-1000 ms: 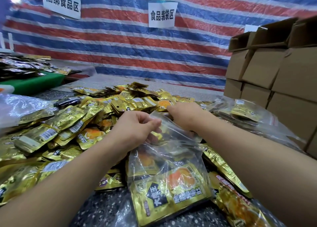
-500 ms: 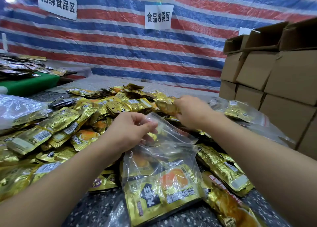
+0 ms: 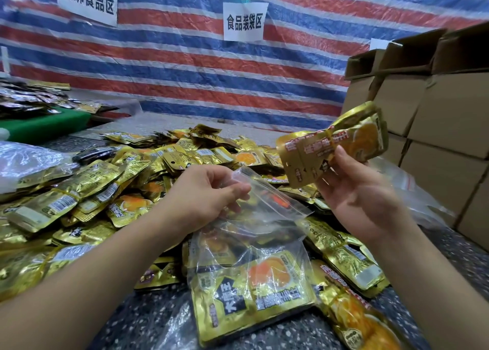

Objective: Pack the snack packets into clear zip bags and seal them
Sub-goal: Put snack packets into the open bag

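A clear zip bag [image 3: 267, 225] lies in front of me with gold snack packets [image 3: 251, 296] inside its lower part. My left hand [image 3: 203, 196] pinches the bag's open mouth at the left rim. My right hand [image 3: 357, 193] holds a small bundle of gold snack packets [image 3: 330, 148] raised above and to the right of the bag's mouth. A large heap of loose gold packets [image 3: 127, 175] covers the table behind and to the left.
Stacked cardboard boxes [image 3: 436, 116] stand at the right. More gold packets [image 3: 352, 265] lie right of the bag. Clear bags [image 3: 23, 161] sit at the left and filled ones [image 3: 407, 185] at the right. The speckled tabletop [image 3: 137, 323] shows in front.
My right hand has lifted a bundle of packets out of the heap and brought it up and to the right. My left hand keeps its grip on the bag's mouth.
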The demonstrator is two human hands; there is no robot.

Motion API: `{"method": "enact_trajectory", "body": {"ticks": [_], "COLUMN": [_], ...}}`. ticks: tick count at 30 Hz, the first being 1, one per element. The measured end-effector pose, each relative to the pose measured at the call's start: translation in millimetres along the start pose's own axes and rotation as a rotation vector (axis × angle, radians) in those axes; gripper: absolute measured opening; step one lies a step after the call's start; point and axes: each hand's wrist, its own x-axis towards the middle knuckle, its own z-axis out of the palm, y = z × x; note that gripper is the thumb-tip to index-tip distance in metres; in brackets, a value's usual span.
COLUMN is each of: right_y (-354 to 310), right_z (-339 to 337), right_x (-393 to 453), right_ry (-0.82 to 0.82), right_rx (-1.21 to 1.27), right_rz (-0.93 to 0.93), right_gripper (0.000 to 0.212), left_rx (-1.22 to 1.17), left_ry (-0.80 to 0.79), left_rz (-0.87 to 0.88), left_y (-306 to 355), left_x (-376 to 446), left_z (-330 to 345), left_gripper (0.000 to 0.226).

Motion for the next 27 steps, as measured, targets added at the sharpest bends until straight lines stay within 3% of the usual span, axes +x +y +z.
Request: {"method": "enact_trajectory", "body": {"ticks": [5,8,15,19,24,27], "right_y": [11.2,17.4,16.5,20.9,18.7,14.3], "right_z": [-0.8,-2.9,-3.3,-4.0,-2.2,-0.7], "right_x": [-3.0,-3.9,-0.3,-3.7,-8.2,-8.7], "right_ry": [-0.097,-0.115,-0.051,-0.023,-0.134,-0.18], "right_rx": [-0.115,-0.199,-0.251,-0.351,-0.428,-0.41], "right_rz": [-0.017,-0.028,-0.106,-0.063,-0.062,-0.053], "right_gripper": [0.022,0.026,0.028,0.034,0.023,0.03], "left_rx": [0.013,0.024,0.011,-0.083,-0.081,-0.071], "left_ry": [0.011,0.01,0.009,0.013,0.004,-0.023], "left_rz": [0.024,0.048,0.051,0.043,0.043,0.046], "left_y": [-0.7,-2.0,-5.0,-2.8,-2.1,0.6], "left_x": [1.2,1.7,3.6,3.7,3.5,2.3], "left_z": [-1.7,-1.4,-3.2,-5.8,-5.0,-4.2], "left_gripper": [0.017,0.017,0.016,0.033,0.033,0.03]}}
